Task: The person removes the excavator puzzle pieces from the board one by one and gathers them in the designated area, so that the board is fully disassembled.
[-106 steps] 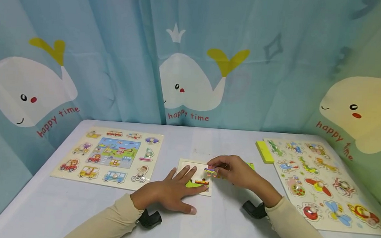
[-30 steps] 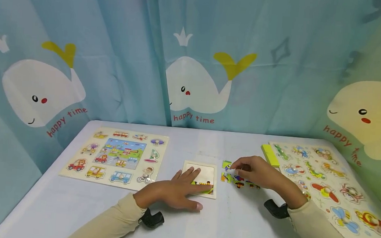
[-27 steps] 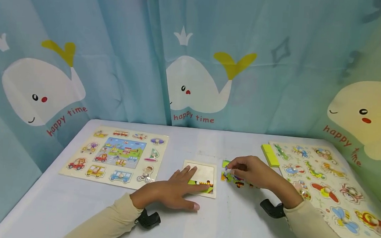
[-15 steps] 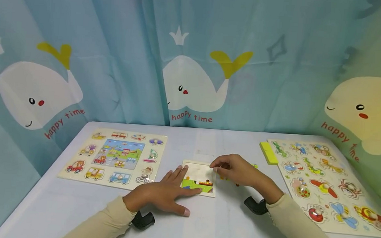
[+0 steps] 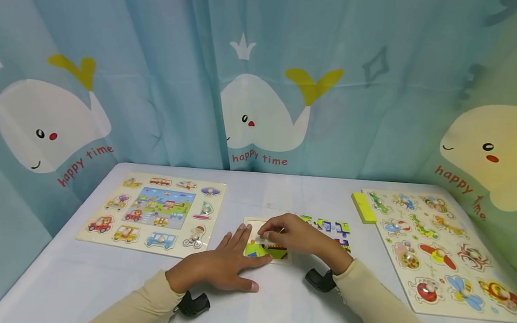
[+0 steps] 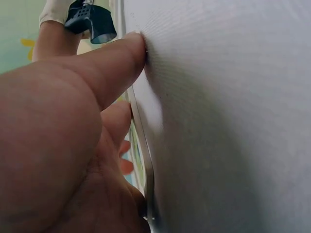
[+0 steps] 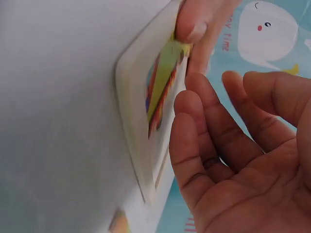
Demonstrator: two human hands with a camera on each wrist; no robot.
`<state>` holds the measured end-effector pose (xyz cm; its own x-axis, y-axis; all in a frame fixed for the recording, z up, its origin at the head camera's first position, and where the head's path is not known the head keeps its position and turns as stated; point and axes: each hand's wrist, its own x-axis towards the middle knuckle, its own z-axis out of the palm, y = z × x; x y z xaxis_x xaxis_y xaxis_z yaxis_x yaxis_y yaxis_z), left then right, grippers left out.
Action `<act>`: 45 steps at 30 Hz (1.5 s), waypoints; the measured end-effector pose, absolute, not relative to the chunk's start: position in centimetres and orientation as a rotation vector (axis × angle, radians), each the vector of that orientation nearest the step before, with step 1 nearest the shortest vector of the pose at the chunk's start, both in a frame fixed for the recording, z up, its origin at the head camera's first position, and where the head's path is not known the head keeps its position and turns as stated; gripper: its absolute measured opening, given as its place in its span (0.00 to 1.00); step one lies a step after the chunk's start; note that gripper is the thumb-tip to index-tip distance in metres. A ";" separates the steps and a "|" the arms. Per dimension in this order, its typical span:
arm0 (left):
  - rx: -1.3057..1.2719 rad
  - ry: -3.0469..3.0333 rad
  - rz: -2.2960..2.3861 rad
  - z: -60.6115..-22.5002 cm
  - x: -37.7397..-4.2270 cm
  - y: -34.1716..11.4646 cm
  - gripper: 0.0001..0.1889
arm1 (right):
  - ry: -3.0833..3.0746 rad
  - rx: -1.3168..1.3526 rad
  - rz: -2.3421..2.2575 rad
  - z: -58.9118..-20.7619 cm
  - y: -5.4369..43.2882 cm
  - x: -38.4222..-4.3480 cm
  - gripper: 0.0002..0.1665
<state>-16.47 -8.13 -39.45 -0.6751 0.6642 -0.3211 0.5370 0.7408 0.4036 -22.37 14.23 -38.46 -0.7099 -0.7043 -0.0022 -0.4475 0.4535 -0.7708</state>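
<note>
A small wooden puzzle tray [image 5: 284, 263] lies mid-table, with joined green pieces [image 5: 252, 249] along its near part. My left hand [image 5: 226, 268] rests flat on the tray's left and near side, fingers spread. Over the tray, my right hand [image 5: 293, 234] pinches what looks like a pale jigsaw piece [image 5: 260, 240] between thumb and forefinger; the fingers hide most of it. In the right wrist view, the tray's pale rim [image 7: 127, 97] and coloured pieces show beside the right hand's loosely bent other fingers [image 7: 184, 145]. The left wrist view shows the left thumb [image 6: 121, 60] against the tabletop.
Several loose jigsaw pieces [image 5: 326, 226] lie right of the tray, partly behind the right hand. A vehicle puzzle board [image 5: 144, 247] lies at the left, an insect puzzle board [image 5: 433, 308] at the right. A yellow block [image 5: 364, 209] touches the insect board's corner.
My right hand went from the tray to the loose pieces, pinched a pale piece there, and has carried it left over the tray. The left hand stays on the tray, slightly further left.
</note>
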 end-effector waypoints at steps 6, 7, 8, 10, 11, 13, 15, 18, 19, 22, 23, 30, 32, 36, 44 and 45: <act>0.937 2.473 0.399 -39.3 -16.6 -8.4 0.35 | 2.363 -0.994 -1.149 -38.5 13.4 -22.2 0.13; 0.942 2.468 0.402 -39.3 -16.6 -8.5 0.35 | 2.358 -0.993 -1.159 -38.5 13.3 -22.2 0.13; 0.948 2.464 0.407 -39.3 -16.7 -8.6 0.35 | 2.353 -0.991 -1.168 -38.5 13.2 -22.1 0.13; 0.956 2.457 0.414 -39.3 -16.8 -8.7 0.35 | 2.347 -0.984 -1.173 -38.4 13.1 -22.1 0.13; 0.963 2.454 0.417 -39.3 -16.8 -8.8 0.35 | 2.344 -0.978 -1.167 -38.4 13.1 -22.0 0.13; 0.970 2.448 0.424 -39.4 -16.9 -8.8 0.35 | 2.337 -0.967 -1.153 -38.4 13.0 -22.0 0.13; 0.979 2.446 0.426 -39.4 -17.0 -8.8 0.35 | 2.328 -0.953 -1.146 -38.3 12.8 -21.9 0.13; 0.981 2.447 0.429 -39.5 -17.0 -8.8 0.35 | 2.309 -0.948 -1.187 -38.4 12.8 -21.9 0.14; 0.981 2.447 0.429 -39.5 -17.0 -8.9 0.35 | 2.299 -0.948 -1.209 -38.4 12.8 -21.9 0.14; 0.974 2.443 0.437 -39.5 -17.0 -8.8 0.35 | 2.268 -0.958 -1.249 -38.7 12.8 -21.9 0.15; 0.975 2.441 0.438 -39.5 -17.0 -8.8 0.35 | 2.261 -0.958 -1.255 -38.7 12.7 -21.9 0.16; 0.974 2.444 0.443 -39.6 -16.9 -8.8 0.35 | 2.222 -0.985 -1.278 -38.9 12.6 -21.8 0.15; 0.968 2.448 0.436 -39.7 -16.9 -8.8 0.35 | 2.227 -0.981 -1.288 -38.8 12.7 -21.8 0.15; 0.955 2.463 0.411 -39.8 -17.0 -8.7 0.35 | 2.228 -0.944 -1.343 -38.7 12.8 -21.9 0.16; 0.938 2.471 0.387 -39.6 -16.9 -8.5 0.35 | 2.245 -0.846 -1.378 -39.3 12.5 -22.0 0.15; 0.938 2.473 0.382 -39.7 -16.9 -8.5 0.36 | 2.254 -0.835 -1.376 -39.3 12.4 -22.0 0.14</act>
